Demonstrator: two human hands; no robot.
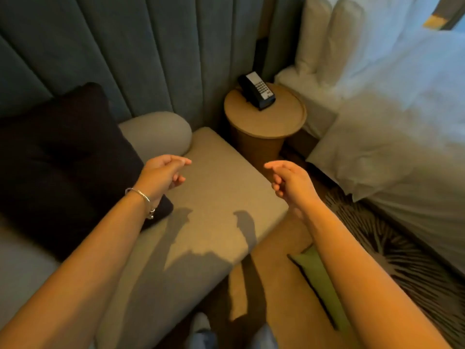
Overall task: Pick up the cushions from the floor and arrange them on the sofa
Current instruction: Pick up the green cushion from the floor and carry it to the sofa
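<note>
Green soft fabric cushion (317, 278) on floor, prob. light, squashy; I take its edge. Left hand (163, 176) & right hand (292, 181) empty, fingers apart.

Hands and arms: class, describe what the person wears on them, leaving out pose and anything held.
Both forearms are bare, with no sleeves in view. The left hand has a thin silver bracelet at the wrist, with a small metal clasp or charm hanging from it. The right hand and its wrist carry nothing: no glove, watch or visible ring.
</note>
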